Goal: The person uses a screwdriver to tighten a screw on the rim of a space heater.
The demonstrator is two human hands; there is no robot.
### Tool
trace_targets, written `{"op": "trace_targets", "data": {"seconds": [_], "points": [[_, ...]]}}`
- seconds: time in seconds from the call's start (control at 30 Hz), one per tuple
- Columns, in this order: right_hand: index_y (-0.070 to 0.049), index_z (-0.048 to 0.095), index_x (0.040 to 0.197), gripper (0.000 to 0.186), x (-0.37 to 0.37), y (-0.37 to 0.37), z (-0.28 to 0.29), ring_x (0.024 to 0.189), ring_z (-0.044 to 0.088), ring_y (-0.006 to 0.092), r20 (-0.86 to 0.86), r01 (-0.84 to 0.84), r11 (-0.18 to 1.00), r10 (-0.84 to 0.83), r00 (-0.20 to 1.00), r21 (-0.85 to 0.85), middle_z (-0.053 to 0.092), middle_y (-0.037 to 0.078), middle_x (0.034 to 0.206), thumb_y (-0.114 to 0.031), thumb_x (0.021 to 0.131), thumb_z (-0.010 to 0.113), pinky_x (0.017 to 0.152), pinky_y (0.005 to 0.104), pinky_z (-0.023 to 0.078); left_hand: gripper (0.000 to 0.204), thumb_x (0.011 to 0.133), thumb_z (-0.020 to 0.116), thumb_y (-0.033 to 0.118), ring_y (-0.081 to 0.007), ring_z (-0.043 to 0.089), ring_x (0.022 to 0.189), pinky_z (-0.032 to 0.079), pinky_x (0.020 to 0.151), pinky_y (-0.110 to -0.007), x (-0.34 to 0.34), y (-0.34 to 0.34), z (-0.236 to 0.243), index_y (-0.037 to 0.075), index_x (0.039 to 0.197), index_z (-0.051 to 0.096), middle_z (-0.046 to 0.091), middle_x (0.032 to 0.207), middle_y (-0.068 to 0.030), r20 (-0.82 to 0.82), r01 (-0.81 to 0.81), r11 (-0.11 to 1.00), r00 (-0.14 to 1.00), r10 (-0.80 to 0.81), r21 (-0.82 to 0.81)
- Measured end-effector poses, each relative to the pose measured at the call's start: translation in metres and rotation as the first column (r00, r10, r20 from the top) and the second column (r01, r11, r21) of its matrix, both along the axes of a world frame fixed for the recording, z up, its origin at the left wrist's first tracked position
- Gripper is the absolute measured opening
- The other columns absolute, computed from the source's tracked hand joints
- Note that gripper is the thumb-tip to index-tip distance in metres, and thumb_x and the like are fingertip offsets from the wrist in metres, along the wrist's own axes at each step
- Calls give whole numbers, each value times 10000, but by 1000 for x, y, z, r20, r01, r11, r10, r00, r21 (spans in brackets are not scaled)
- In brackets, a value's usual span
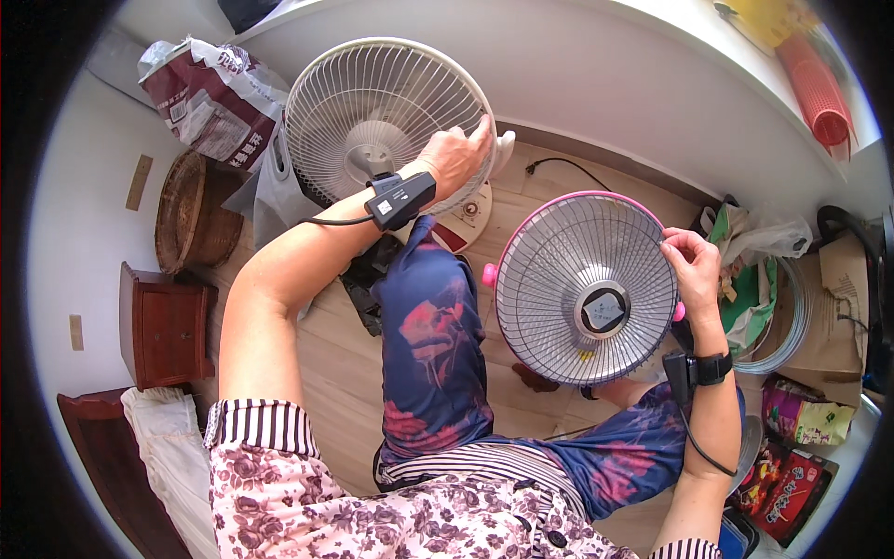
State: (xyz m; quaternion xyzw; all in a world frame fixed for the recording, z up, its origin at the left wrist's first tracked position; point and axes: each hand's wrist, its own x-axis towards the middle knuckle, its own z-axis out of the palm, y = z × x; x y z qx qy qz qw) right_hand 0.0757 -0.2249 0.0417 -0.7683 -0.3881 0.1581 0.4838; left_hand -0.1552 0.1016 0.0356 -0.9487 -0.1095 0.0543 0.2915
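A white electric fan (321, 98) with a round wire guard stands at the upper left. My left hand (452, 160) reaches across the guard, its fingers closed on the right rim. To the right is a round fan-shaped heater (540, 270) with a pink rim, pink side knobs and a silvery wire guard, its face tilted up towards me. My right hand (697, 265) pinches the right edge of that heater between thumb and fingers. Both wrists carry a black strapped device with a cable. The heater's stand is hidden behind its head.
On the left are a woven basket (182, 219), a small reddish wooden cabinet (163, 321) and a printed plastic bag (214, 107). A black plug (533, 169) with its cord lies by the wall. Bags, coiled tubing (792, 326) and a red box (782, 489) crowd the right side.
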Motion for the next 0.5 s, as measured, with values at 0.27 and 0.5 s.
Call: {"op": "trace_targets", "data": {"seconds": [0.27, 0.5], "points": [[48, 652, 804, 77, -1, 2, 1, 684, 581, 65, -6, -1, 1000, 1, 1000, 3, 681, 69, 910, -16, 762, 657, 640, 222, 481, 508, 785, 590, 136, -211, 599, 755, 540, 569, -286, 3, 1, 1, 37, 1265, 456, 357, 1389, -130, 7, 9, 999, 1000, -10, 46], [46, 657, 812, 87, 1, 1, 0, 683, 584, 64, 0, 5, 1000, -5, 1000, -20, 682, 72, 917, -20, 755, 662, 641, 223, 483, 491, 785, 587, 123, -221, 596, 799, 543, 583, -294, 3, -1, 6, 25, 1250, 464, 386, 1365, -123, 2, -14, 1000, 1000, 14, 17]]}}
